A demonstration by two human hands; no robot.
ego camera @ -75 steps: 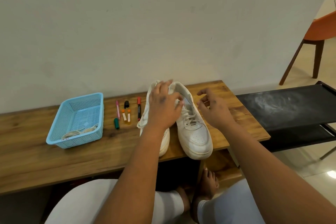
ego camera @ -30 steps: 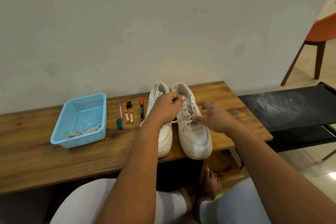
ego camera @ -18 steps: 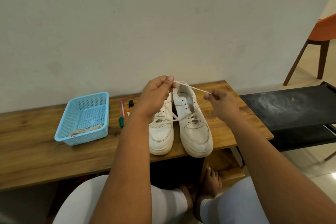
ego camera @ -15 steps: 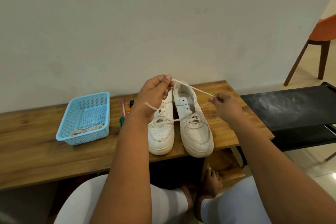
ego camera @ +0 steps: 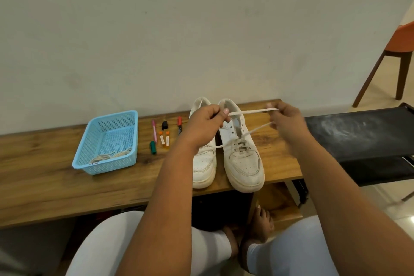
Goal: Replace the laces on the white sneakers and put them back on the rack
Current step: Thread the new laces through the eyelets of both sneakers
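Note:
Two white sneakers stand side by side on the wooden bench (ego camera: 56,184), toes toward me: the left sneaker (ego camera: 204,163) and the right sneaker (ego camera: 244,163). A white lace (ego camera: 253,111) runs from the right sneaker's eyelets up to both hands and is stretched level between them. My left hand (ego camera: 207,123) pinches one part of the lace above the left sneaker's collar. My right hand (ego camera: 285,119) pinches the lace further right, above the bench's right end. A blue plastic basket (ego camera: 89,141) at the left holds coiled pale laces (ego camera: 111,155).
Several markers (ego camera: 164,134) lie between the basket and the sneakers. A black fabric shoe rack (ego camera: 363,134) stands right of the bench. An orange chair (ego camera: 401,51) is at the far right. My knees and bare feet are below the bench edge.
Both hands left the sneaker's tongue, took hold of the lace and drew it up and apart, so the loosened lace is now taut between them.

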